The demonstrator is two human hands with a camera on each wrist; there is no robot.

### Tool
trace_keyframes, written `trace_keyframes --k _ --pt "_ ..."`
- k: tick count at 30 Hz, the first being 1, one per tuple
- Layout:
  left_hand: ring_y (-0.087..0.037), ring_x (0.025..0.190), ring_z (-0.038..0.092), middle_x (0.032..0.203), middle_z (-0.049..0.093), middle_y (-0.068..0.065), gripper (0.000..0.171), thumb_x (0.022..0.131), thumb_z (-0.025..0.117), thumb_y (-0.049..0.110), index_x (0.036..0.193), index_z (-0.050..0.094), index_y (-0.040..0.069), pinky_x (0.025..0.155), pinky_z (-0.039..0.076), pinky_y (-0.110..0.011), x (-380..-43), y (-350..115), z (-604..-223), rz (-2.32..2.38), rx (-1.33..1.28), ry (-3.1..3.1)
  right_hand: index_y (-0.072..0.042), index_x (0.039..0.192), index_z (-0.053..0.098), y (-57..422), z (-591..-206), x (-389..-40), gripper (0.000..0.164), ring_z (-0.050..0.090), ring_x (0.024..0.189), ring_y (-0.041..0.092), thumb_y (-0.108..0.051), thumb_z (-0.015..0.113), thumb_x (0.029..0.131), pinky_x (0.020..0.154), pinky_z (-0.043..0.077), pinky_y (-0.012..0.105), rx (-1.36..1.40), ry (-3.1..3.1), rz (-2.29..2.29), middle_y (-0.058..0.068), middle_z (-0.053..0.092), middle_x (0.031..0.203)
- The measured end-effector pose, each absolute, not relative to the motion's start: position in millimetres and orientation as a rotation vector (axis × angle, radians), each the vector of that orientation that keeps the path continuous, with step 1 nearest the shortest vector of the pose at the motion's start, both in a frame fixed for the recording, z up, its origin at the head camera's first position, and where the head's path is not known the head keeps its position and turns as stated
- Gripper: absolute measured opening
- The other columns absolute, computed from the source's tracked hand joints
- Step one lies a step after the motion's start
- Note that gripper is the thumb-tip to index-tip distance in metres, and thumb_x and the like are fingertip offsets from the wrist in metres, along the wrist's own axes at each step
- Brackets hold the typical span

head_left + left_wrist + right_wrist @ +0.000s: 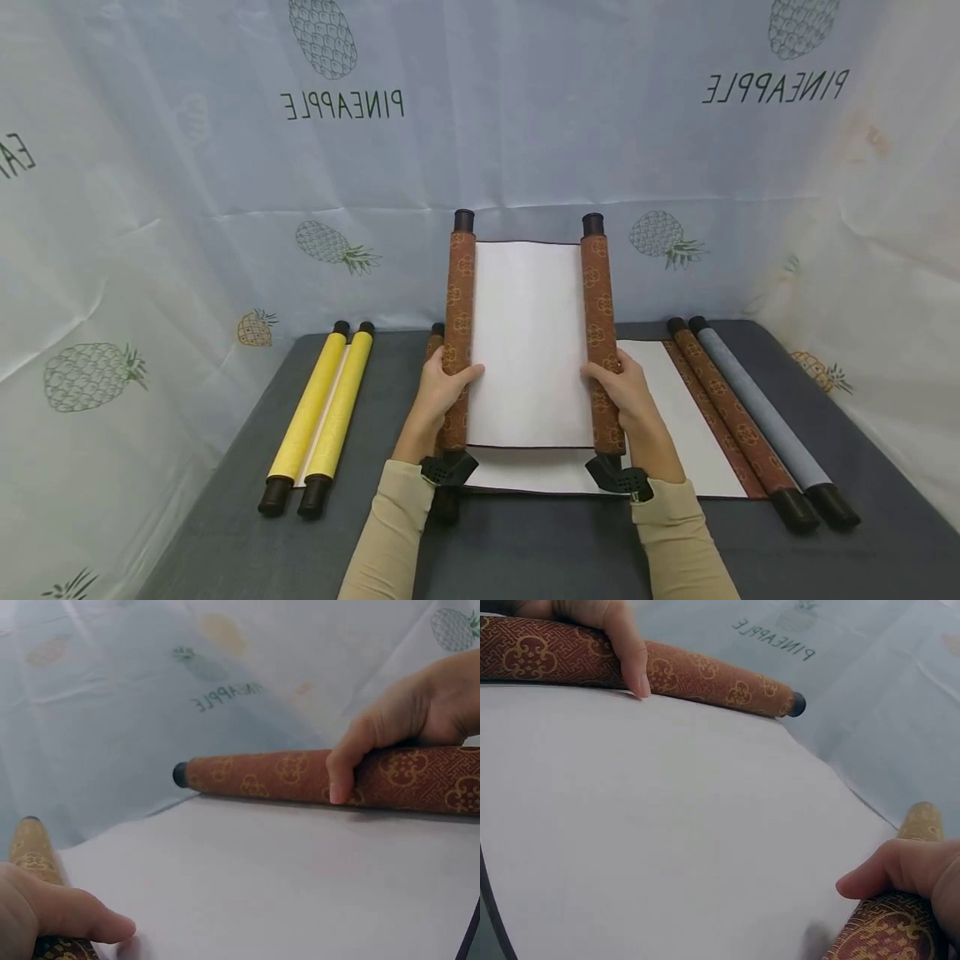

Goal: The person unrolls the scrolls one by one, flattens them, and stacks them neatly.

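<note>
Both hands hold up a scroll [531, 342], a white sheet stretched between two brown rolls with gold flower patterns and dark end knobs. The left hand [437, 392] wraps round the left roll [460, 292], its thumb over the inner side at the sheet's edge. On the other side the right hand [626, 385] grips the right roll [597, 292] at about the same height. The left wrist view shows the right hand's fingers [343, 776] curled over the patterned roll [262, 776]. Tilted up over the table, the scroll partly covers a second brown scroll [678, 417] lying spread out there.
A grey roll [765, 404] lies along the second scroll's brown right roll [731, 408]. At the left, a yellow scroll [341, 408] has its two rolls side by side. All rest on a dark grey table [525, 550], with a pineapple-print curtain [517, 125] behind and at both sides.
</note>
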State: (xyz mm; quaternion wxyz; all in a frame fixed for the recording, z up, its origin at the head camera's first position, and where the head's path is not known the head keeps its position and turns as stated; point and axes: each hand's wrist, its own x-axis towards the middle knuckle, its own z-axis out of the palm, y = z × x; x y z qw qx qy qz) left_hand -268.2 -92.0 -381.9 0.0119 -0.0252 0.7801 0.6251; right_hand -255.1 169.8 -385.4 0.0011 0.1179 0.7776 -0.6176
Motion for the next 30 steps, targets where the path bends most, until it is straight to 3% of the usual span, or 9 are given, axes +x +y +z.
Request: trace_keyframes --k 3,7,10,13,17,23,26,28,30 --pt "-0.037 0.143 0.035 0.156 0.030 -0.021 0.083 0.088 0.067 0.022 0.153 0.019 0.002 0.113 0.036 -0.054 -268 -95 -382 1.978 -0.036 2.409 -0.005 0.147 0.034 173 -385 -255 0.065 0.050 0.099 0.020 -0.025 0.062 0.091 0.074 0.043 0.027 0.359 2.463 -1.920 0.018 0.046 0.135" --pt "-0.028 0.111 0.060 0.131 0.057 -0.019 0.061 0.088 0.067 0.016 0.141 0.042 0.003 0.090 0.051 -0.036 -269 -98 -384 2.022 0.047 2.424 -0.004 0.144 0.039 177 -384 -254 0.063 0.052 0.089 0.014 -0.025 0.065 0.090 0.071 0.046 0.025 0.326 2.503 -1.906 0.014 0.051 0.125" --pt "-0.016 0.085 0.061 0.108 0.065 -0.015 0.045 0.086 0.069 0.013 0.127 0.055 0.001 0.070 0.049 -0.025 -269 -101 -383 2.021 0.072 2.460 -0.003 0.144 0.040 181 -382 -252 0.065 0.054 0.090 0.013 -0.023 0.067 0.089 0.073 0.047 0.025 0.273 2.523 -1.892 0.016 0.053 0.125" --pt "-0.013 0.077 0.059 0.100 0.066 -0.014 0.039 0.084 0.071 0.011 0.120 0.060 0.000 0.065 0.048 -0.023 -269 -106 -383 2.007 0.089 2.489 -0.003 0.147 0.035 186 -380 -250 0.070 0.056 0.101 0.019 -0.021 0.068 0.089 0.079 0.047 0.026 0.197 2.534 -1.856 0.022 0.051 0.134" --pt "-0.024 0.100 0.064 0.121 0.063 -0.019 0.054 0.084 0.071 0.010 0.133 0.052 0.001 0.082 0.054 -0.032 -268 -112 -382 1.977 0.118 2.503 -0.002 0.152 0.022 189 -378 -248 0.076 0.052 0.120 0.032 -0.018 0.064 0.091 0.092 0.047 0.034 0.115 2.511 -1.838 0.027 0.042 0.145" --pt "-0.036 0.139 0.040 0.152 0.038 -0.019 0.078 0.088 0.066 0.011 0.152 0.022 0.003 0.110 0.038 -0.053 -269 -114 -379 1.930 0.155 2.454 0.001 0.153 0.010 188 -378 -249 0.075 0.041 0.129 0.041 -0.012 0.056 0.095 0.103 0.040 0.052 0.133 2.455 -1.890 0.030 0.030 0.149" --pt "-0.040 0.147 0.024 0.159 0.022 -0.022 0.080 0.091 0.061 0.010 0.154 0.012 0.002 0.116 0.028 -0.059 -269 -111 -378 1.928 0.136 2.427 0.000 0.154 0.010 185 -378 -251 0.072 0.042 0.125 0.038 -0.013 0.052 0.096 0.097 0.042 0.049 0.183 2.419 -1.922 0.029 0.029 0.149" --pt "-0.040 0.147 0.023 0.159 0.021 -0.022 0.080 0.091 0.059 0.009 0.154 0.011 0.003 0.116 0.027 -0.059 -268 -109 -378 1.954 0.102 2.414 -0.002 0.153 0.013 182 -378 -252 0.070 0.044 0.119 0.033 -0.014 0.049 0.095 0.089 0.044 0.042 0.232 2.390 -1.949 0.027 0.031 0.148" --pt "-0.039 0.143 0.031 0.156 0.027 -0.022 0.078 0.090 0.058 0.008 0.154 0.014 0.005 0.113 0.032 -0.058 -268 -106 -380 1.985 0.092 2.414 -0.002 0.153 0.016 180 -378 -252 0.068 0.045 0.111 0.028 -0.016 0.047 0.093 0.082 0.043 0.036 0.289 2.381 -1.955 0.025 0.033 0.145"
